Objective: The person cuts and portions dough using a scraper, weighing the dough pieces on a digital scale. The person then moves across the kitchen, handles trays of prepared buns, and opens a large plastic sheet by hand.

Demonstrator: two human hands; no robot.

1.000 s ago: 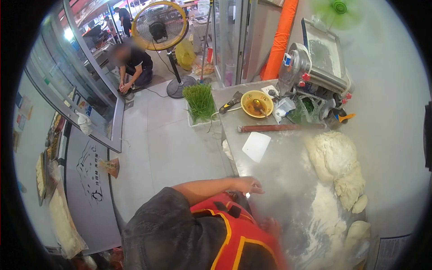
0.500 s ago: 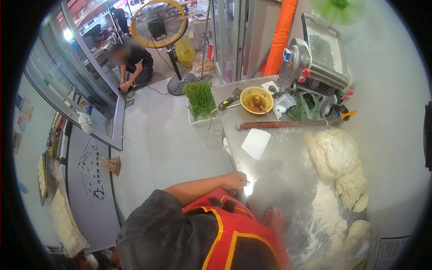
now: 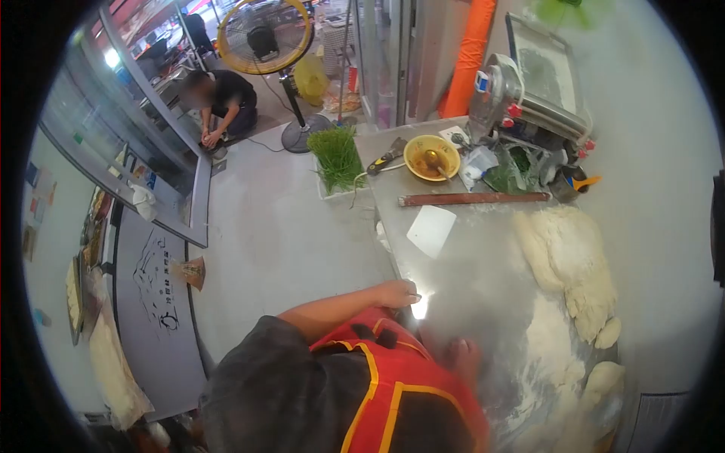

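Observation:
My left hand [image 3: 396, 294] is closed at the near left edge of the steel table [image 3: 472, 268], beside a bright glare spot. Something small and dark shows at its fingertips, too small to name. My right hand [image 3: 464, 353] is low over the table near my red apron [image 3: 408, 377], blurred, its fingers not clear. To its right are scattered flour [image 3: 547, 340] and a large dough mass [image 3: 566, 249], with smaller dough pieces [image 3: 608, 332] below. A white scraper sheet [image 3: 432, 231] lies beyond my left hand, before a brown rolling pin [image 3: 474, 198].
Behind the pin are a yellow bowl [image 3: 432, 158] with a spoon, plastic bags [image 3: 510, 172] and a dough machine [image 3: 521, 98]. Left of the table stand a crate of green stalks [image 3: 335, 160] and a fan [image 3: 264, 36]. A person [image 3: 223, 102] crouches by the glass door.
My left hand has drawn slightly back and its fingers have curled in. My right hand shows more clearly, a little higher in view. The table items appear slightly higher.

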